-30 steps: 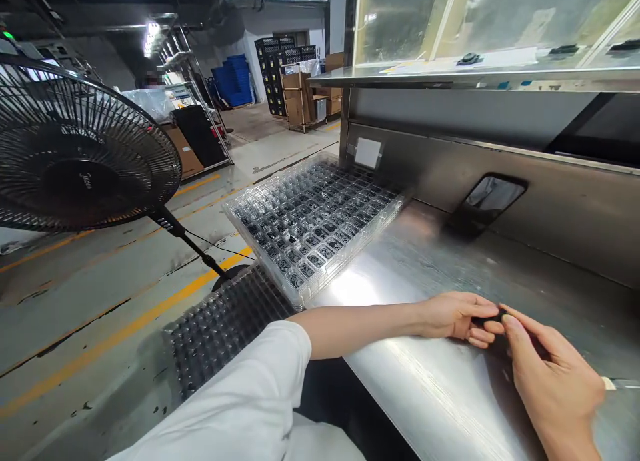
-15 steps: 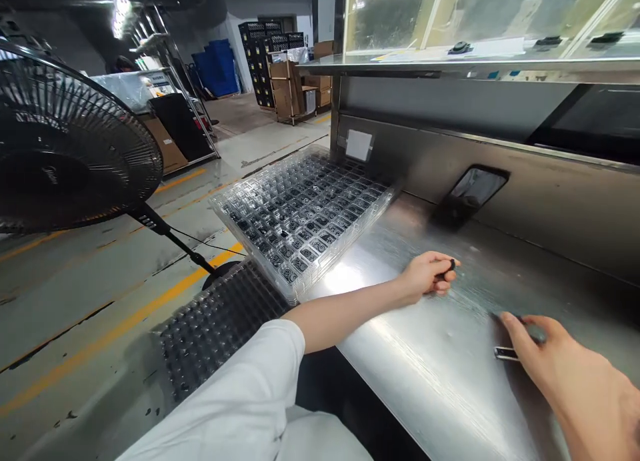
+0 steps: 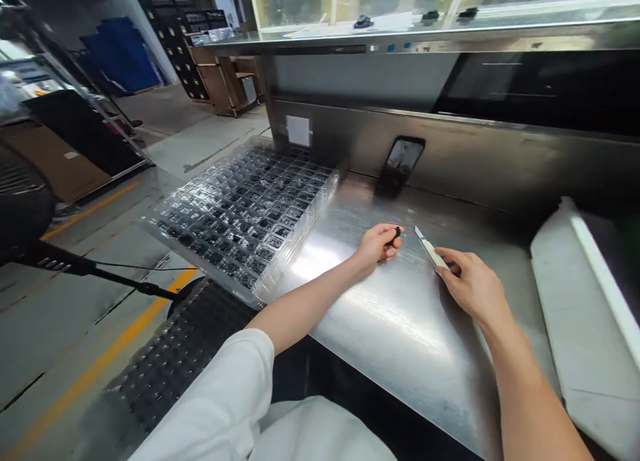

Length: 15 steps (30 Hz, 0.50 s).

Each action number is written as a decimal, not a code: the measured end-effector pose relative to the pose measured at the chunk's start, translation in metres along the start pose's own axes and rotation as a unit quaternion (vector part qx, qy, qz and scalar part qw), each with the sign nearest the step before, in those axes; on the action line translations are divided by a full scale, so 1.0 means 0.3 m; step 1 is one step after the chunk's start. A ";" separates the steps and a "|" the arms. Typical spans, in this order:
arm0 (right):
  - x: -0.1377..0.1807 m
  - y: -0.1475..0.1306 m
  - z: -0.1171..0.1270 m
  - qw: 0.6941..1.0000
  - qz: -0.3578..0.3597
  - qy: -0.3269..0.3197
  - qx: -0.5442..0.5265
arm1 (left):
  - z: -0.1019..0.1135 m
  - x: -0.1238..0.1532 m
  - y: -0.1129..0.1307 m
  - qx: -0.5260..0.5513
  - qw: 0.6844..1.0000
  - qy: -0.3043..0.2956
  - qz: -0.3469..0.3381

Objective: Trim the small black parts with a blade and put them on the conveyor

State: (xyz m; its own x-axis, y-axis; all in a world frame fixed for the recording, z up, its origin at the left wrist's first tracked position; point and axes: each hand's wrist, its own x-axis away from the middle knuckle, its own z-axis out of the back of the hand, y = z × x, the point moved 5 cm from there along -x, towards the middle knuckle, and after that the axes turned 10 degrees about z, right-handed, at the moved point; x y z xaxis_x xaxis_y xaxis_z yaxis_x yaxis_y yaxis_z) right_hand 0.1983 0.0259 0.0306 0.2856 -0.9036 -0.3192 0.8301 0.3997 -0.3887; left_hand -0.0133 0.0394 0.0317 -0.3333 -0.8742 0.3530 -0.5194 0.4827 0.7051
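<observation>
My left hand (image 3: 377, 244) pinches a small black part (image 3: 397, 232) between thumb and fingers just above the steel bench (image 3: 400, 327). My right hand (image 3: 473, 284) holds a thin white tool (image 3: 426, 245) whose tip points up and left toward the black part, a short gap apart. A stack of clear blister trays (image 3: 245, 211) filled with small black parts lies at the bench's left end, left of my left hand.
A dark textured tray (image 3: 175, 354) sits lower, off the bench's left edge. A white plastic container (image 3: 585, 301) lies at the right. A steel back wall with a rectangular opening (image 3: 403, 157) rises behind. A black fan (image 3: 25, 214) stands on the floor at left.
The view swung right. My left hand stayed closed on the black part and moved toward the back. My right hand picked up the white tool from the bench and brought it near the part.
</observation>
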 end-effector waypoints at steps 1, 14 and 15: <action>0.002 0.008 -0.004 1.000 -0.002 -0.005 -0.007 | -0.002 0.003 -0.001 0.000 1.000 0.001 0.002; 0.010 -0.127 0.044 0.982 0.002 0.147 -0.117 | -0.020 0.027 -0.020 0.013 0.999 -0.048 -0.005; 0.009 -0.148 0.037 0.983 0.012 0.140 -0.121 | -0.024 0.030 -0.022 0.013 0.998 -0.053 -0.008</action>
State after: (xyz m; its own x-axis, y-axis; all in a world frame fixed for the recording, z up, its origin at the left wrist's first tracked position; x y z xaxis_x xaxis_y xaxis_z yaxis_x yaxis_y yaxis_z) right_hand 0.1675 0.0039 0.0566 0.1324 -0.8294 -0.5427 0.6771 0.4755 -0.5616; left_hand -0.0072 0.0280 0.0348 -0.4061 -0.8720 0.2732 -0.5458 0.4712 0.6929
